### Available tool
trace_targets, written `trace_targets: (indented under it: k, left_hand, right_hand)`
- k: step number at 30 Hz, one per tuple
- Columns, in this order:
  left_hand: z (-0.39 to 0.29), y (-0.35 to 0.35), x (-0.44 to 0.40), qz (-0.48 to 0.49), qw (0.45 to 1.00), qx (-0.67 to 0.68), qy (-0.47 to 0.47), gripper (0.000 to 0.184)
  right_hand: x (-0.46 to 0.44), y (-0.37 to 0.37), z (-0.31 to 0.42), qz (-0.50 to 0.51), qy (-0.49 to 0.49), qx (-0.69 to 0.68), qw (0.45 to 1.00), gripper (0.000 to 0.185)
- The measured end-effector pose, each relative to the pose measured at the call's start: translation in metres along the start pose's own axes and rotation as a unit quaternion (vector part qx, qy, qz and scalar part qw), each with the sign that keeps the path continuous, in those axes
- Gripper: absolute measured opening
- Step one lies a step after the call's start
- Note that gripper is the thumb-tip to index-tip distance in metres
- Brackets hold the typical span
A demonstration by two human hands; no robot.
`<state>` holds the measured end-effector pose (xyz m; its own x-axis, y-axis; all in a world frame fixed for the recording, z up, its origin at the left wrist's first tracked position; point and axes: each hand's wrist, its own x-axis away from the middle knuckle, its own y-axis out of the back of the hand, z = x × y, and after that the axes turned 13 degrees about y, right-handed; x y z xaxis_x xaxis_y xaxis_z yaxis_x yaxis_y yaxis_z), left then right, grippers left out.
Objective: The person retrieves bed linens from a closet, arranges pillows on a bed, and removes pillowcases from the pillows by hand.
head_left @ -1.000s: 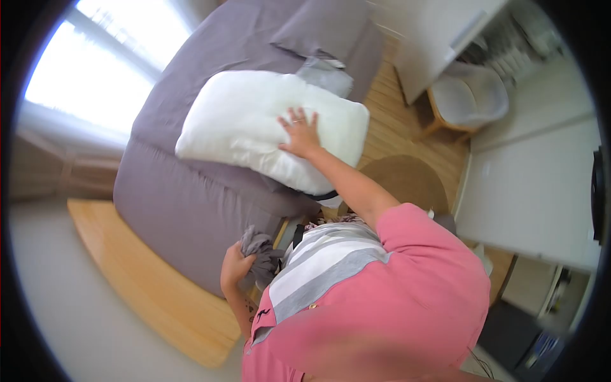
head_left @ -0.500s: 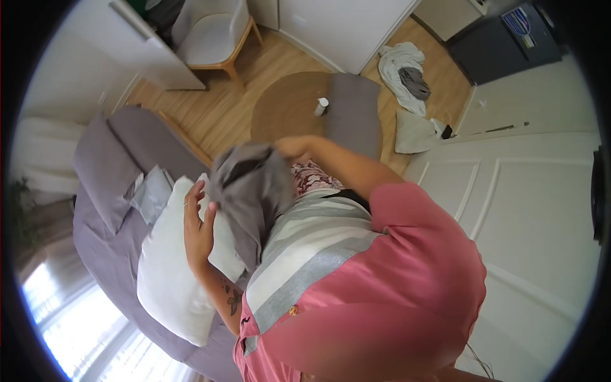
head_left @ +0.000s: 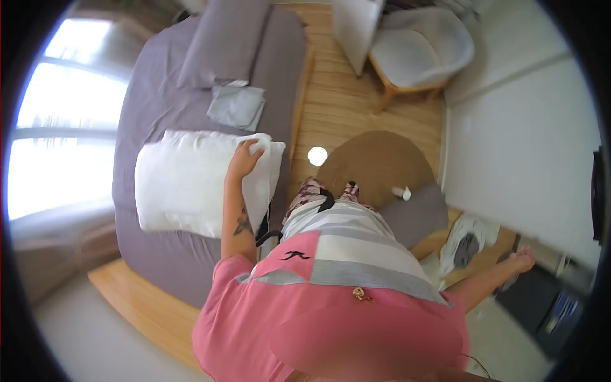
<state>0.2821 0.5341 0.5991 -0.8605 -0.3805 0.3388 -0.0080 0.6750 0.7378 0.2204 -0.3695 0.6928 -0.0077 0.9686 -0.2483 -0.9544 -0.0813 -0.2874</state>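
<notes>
On the far right edge of the white pillow (head_left: 184, 181) rests my left hand (head_left: 244, 159), its thumb apart from the lightly bent fingers. The pillow lies across the grey-covered bed (head_left: 153, 108). My right hand (head_left: 523, 258) is stretched out far to the right, fingers closed. A blurred dark grey patch (head_left: 507, 283) shows beside that forearm; whether the hand holds it is unclear. Folded light grey cloth (head_left: 237, 106) lies beyond the white pillow, beside a grey pillow (head_left: 226, 44).
A round brown rug (head_left: 375, 162) has a white bottle (head_left: 402, 193) and grey padding (head_left: 417, 216) at its near side. White and grey cloth (head_left: 468, 245) lies on the floor at right. A chair (head_left: 417, 54) stands beyond. A wooden headboard (head_left: 143, 312) is at lower left.
The view has turned. The large grey cloth, earlier in my left hand and then at my right, has left the front of my body. My right hand has swung right; my left hand now touches the pillow.
</notes>
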Motion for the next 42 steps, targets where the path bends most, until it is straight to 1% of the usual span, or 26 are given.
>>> trace_targets:
  k: [2, 4, 8, 9, 10, 11, 12, 13, 15, 18, 19, 21, 22, 24, 25, 26, 28, 29, 30, 32, 33, 36, 38, 39, 41, 42]
  left_hand:
    - [-0.008, 0.003, -0.035, -0.018, 0.999, -0.003, 0.026, 0.042]
    - [-0.021, 0.018, -0.085, 0.007, 0.998, 0.025, 0.054, 0.045]
    - [0.009, 0.020, -0.175, -0.024, 0.982, 0.108, 0.151, 0.049]
    - [0.021, 0.017, -0.200, -0.030, 0.980, 0.122, 0.151, 0.049]
    - [0.039, 0.009, -0.225, -0.036, 0.955, 0.217, 0.200, 0.047]
    - [0.052, 0.005, -0.255, -0.042, 0.918, 0.310, 0.243, 0.046]
    - [0.060, 0.003, -0.278, -0.055, 0.896, 0.351, 0.267, 0.048]
    - [0.064, 0.003, -0.299, -0.058, 0.891, 0.363, 0.269, 0.048]
    - [0.067, -0.003, -0.331, -0.058, 0.814, 0.495, 0.297, 0.058]
    - [0.065, -0.025, -0.384, -0.091, 0.750, 0.567, 0.326, 0.065]
    - [0.064, -0.038, -0.407, -0.097, 0.743, 0.574, 0.330, 0.065]
    - [0.059, -0.058, -0.452, -0.303, 0.692, 0.505, 0.417, 0.070]
    - [0.047, -0.053, -0.462, -0.305, 0.687, 0.509, 0.419, 0.070]
    - [0.014, -0.019, -0.471, -0.400, 0.616, 0.491, 0.469, 0.069]
    - [-0.001, 0.006, -0.474, -0.378, 0.643, 0.561, 0.360, 0.062]
    - [-0.017, 0.037, -0.475, -0.352, 0.659, 0.619, 0.241, 0.056]
    - [-0.069, 0.119, -0.453, -0.270, 0.750, 0.598, 0.084, 0.039]
    - [-0.086, 0.149, -0.444, -0.182, 0.843, 0.498, 0.094, 0.034]
    - [-0.101, 0.175, -0.435, -0.091, 0.912, 0.386, 0.106, 0.030]
    - [-0.154, 0.217, -0.399, -0.144, 0.936, 0.292, -0.137, 0.021]
    - [-0.183, 0.244, -0.371, -0.105, 0.928, 0.270, -0.235, 0.021]
    - [-0.235, 0.278, -0.311, -0.044, 0.870, 0.159, -0.465, 0.022]
    - [-0.262, 0.286, -0.267, -0.053, 0.847, 0.155, -0.507, 0.020]
    - [-0.266, 0.285, -0.253, -0.066, 0.853, 0.151, -0.495, 0.020]
    - [-0.273, 0.280, -0.232, -0.093, 0.867, 0.174, -0.458, 0.021]
    - [-0.273, 0.267, -0.229, -0.097, 0.851, 0.229, -0.463, 0.023]
  right_hand:
    - [0.117, -0.150, 0.068, 0.158, 0.076, -0.112, 0.978, 0.035]
    - [0.196, -0.284, 0.107, 0.320, 0.174, -0.063, 0.929, 0.030]
    - [0.363, -0.437, 0.116, 0.549, 0.167, -0.088, 0.814, 0.018]
    - [0.410, -0.459, 0.118, 0.613, 0.172, -0.094, 0.765, 0.012]
    - [0.460, -0.473, 0.122, 0.657, 0.215, -0.073, 0.719, 0.009]
    - [0.503, -0.487, 0.109, 0.694, 0.187, -0.075, 0.691, 0.007]
    - [0.540, -0.496, 0.094, 0.748, 0.198, -0.059, 0.631, 0.008]
    - [0.579, -0.500, 0.082, 0.801, 0.124, -0.032, 0.585, 0.009]
    - [0.647, -0.498, 0.050, 0.877, 0.039, 0.022, 0.478, 0.010]
    - [0.718, -0.491, 0.034, 0.950, 0.081, -0.007, 0.300, 0.016]
    - [0.734, -0.492, 0.035, 0.953, 0.085, -0.008, 0.289, 0.016]
    - [0.757, -0.500, 0.038, 0.967, 0.019, 0.022, 0.252, 0.018]
    - [0.765, -0.511, 0.038, 0.969, 0.022, 0.022, 0.246, 0.018]
    - [0.774, -0.534, 0.038, 0.969, 0.044, 0.031, 0.242, 0.016]
    - [0.776, -0.549, 0.039, 0.970, 0.049, 0.028, 0.236, 0.016]
    - [0.778, -0.567, 0.040, 0.960, 0.064, 0.012, 0.273, 0.017]
    - [0.784, -0.600, 0.060, 0.931, 0.070, -0.001, 0.358, 0.017]
    - [0.786, -0.618, 0.086, 0.912, 0.063, 0.001, 0.405, 0.018]
    - [0.786, -0.637, 0.106, 0.895, 0.110, -0.082, 0.424, 0.018]
    - [0.786, -0.664, 0.152, 0.842, 0.199, -0.239, 0.441, 0.020]
    - [0.787, -0.673, 0.177, 0.807, 0.239, -0.311, 0.442, 0.022]
    - [0.801, -0.678, 0.254, 0.764, 0.271, -0.453, 0.371, 0.023]
    - [0.802, -0.669, 0.285, 0.711, 0.451, -0.463, 0.274, 0.021]
    - [0.801, -0.670, 0.284, 0.711, 0.443, -0.477, 0.265, 0.021]
    - [0.798, -0.679, 0.279, 0.837, 0.390, -0.380, 0.060, 0.015]
    - [0.792, -0.680, 0.263, 0.894, 0.302, -0.328, 0.044, 0.012]
